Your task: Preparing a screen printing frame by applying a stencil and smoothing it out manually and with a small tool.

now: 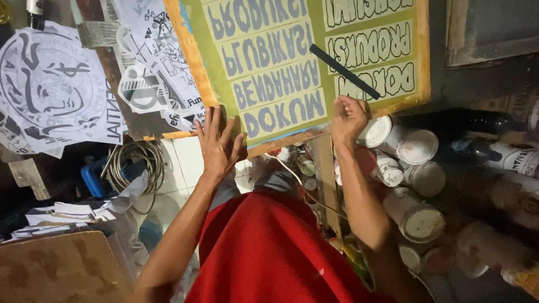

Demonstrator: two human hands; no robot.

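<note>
Head view looks down on a person in a red garment (269,252), both arms reaching up to a printing screen (264,67). The screen is a wooden frame with green mesh bearing pale blocks of mirrored lettering; it lies tilted across the top middle of the picture, its lower edge nearest the person.

The left hand (216,143) lies flat and open on the screen's lower left part, fingers spread, palm on the mesh and frame edge; it presses rather than grasps. The right hand (349,119) is at the lower edge further right, fingers curled over the frame; it seems to pinch the edge, though how firmly I cannot tell. A dark, narrow strip (343,71) lies slantwise on the mesh just above the right hand, apart from it.

Left of the screen, printed sheets (50,90) with black designs overlap on a board. Below them a coil of cable (132,165) rests on white tiles (188,160), near a blue object. A brown board (56,269) fills the lower left corner, with stacked papers just above it.

On the right, many round tubs (418,147) with pale, stained lids crowd under and beside the screen's lower right corner. A thin white cord (295,179) runs between the arms.
</note>
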